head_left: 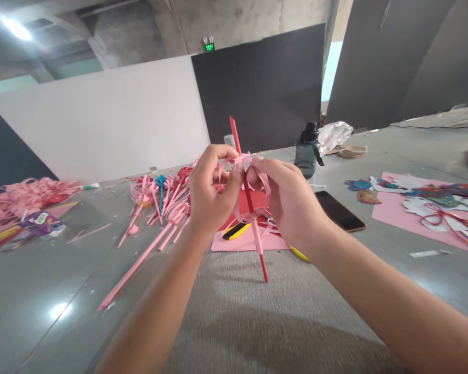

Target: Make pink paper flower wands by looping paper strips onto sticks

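Note:
A red paper stick (pixel 248 200) stands tilted in front of me, with pink paper strips looped around it. My left hand (pixel 214 187) pinches a pink paper strip (pixel 242 158) against the upper part of the stick. On the other side, my right hand (pixel 281 192) has its fingers closed on a strip of the same pink paper, close to the stick. A pink band wraps the stick's lower part (pixel 258 240). Behind the hands lie red paper (pixel 253 201), a pink sheet (pixel 222 245) and a yellow-and-black tool (pixel 236 231), partly hidden.
Pink paper flowers on stems (pixel 175 210) lie at left, beyond them a heap of pink strips (pixel 31 195). A phone (pixel 339 210) and a dark bottle (pixel 307 153) are at right. Paper cut-outs (pixel 432 200) lie on a pink sheet (pixel 390 213) farther right.

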`<state>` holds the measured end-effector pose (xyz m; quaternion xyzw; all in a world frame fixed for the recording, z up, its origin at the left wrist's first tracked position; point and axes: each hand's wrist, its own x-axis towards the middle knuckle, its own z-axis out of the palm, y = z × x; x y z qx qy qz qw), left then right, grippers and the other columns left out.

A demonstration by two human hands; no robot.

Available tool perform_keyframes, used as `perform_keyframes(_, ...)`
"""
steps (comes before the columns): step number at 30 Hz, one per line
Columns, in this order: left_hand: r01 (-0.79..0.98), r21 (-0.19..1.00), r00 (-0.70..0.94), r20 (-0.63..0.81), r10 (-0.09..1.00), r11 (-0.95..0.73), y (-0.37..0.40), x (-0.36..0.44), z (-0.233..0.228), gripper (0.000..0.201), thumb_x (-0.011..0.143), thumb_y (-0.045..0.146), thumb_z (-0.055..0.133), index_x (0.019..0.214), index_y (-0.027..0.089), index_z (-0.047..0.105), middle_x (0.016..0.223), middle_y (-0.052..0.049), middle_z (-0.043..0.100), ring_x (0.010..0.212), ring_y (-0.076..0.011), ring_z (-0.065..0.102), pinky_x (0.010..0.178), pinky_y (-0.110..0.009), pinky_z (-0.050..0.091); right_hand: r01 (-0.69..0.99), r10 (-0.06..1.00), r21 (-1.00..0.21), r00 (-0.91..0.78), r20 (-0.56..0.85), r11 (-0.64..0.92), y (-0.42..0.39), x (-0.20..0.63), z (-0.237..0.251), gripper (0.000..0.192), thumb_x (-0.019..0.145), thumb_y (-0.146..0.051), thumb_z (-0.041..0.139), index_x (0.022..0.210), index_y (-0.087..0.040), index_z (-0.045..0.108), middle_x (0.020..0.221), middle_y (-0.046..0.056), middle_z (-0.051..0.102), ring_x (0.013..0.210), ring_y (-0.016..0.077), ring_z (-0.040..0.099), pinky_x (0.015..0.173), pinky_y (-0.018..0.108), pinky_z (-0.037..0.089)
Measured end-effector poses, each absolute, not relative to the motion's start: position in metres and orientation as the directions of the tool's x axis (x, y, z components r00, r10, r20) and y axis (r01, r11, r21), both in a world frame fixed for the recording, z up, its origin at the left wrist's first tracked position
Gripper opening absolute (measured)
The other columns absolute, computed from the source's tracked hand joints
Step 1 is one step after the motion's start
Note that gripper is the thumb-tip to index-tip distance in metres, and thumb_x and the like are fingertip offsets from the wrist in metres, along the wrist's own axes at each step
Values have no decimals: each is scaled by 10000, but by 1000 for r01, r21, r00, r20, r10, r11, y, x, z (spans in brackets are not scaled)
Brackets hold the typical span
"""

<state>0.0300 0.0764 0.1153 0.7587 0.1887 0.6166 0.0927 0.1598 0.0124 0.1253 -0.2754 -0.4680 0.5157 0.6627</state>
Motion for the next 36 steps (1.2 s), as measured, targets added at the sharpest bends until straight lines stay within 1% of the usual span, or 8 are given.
perform_keyframes(4,197,332,167,916,365,-922,76,29,116,85,1004,333,597,1006,249,608,975,-24,633,677,-119,521,569,-251,482,-428,947,-853,23,321,299,13,160,125,181,880,-363,654,752,-240,689,864,27,634,755,179,601,571,291,494)
perform_keyframes(7,226,298,168,926,338,-928,75,29,117,85,1010,324,580,1001,245,610,962,-21,636,647,-114,487,552,-250,459,-419,932,-838,56,359,348,14,160,124,172,878,-340,655,753,-234,706,891,34,661,794,180,609,631,298,515)
perform_keyframes(13,225,308,152,926,346,-924,73,30,118,115,1022,343,560,989,247,614,959,-24,629,716,-139,536,592,-279,451,-479,949,-831,14,315,282,14,160,123,163,874,-372,687,768,-248,689,763,14,627,652,165,570,514,291,459)
perform_keyframes(19,269,274,158,933,323,-923,71,29,120,224,1051,418,476,963,259,607,969,-40,653,931,-203,611,757,-339,505,-488,958,-833,20,287,260,12,161,127,193,852,-354,698,702,-246,642,681,-1,606,600,166,550,550,322,449)
perform_keyframes(24,264,290,157,928,338,-920,68,31,121,252,1060,455,459,970,267,600,927,-25,639,859,-187,591,771,-343,494,-486,960,-840,-9,281,241,10,162,128,248,845,-378,685,662,-245,585,671,3,580,582,162,528,510,310,431)
perform_keyframes(28,267,315,189,910,370,-911,64,32,122,267,1077,453,427,1005,269,605,922,-14,641,792,-170,574,769,-345,479,-504,953,-825,-9,303,257,11,162,126,250,858,-373,677,662,-240,593,650,-4,546,586,155,510,530,311,441)
perform_keyframes(31,293,313,192,906,376,-904,62,32,124,287,1087,447,407,1025,272,626,950,-18,661,838,-179,597,807,-358,471,-520,943,-806,-3,333,283,12,162,126,239,872,-338,668,661,-240,611,651,-4,540,585,151,487,532,310,421)
perform_keyframes(36,291,332,185,901,393,-897,63,34,126,327,1095,440,391,987,278,654,988,-25,694,932,-198,637,857,-378,480,-492,941,-816,24,337,304,11,162,127,242,874,-334,660,655,-244,612,676,11,551,619,170,501,572,328,447)
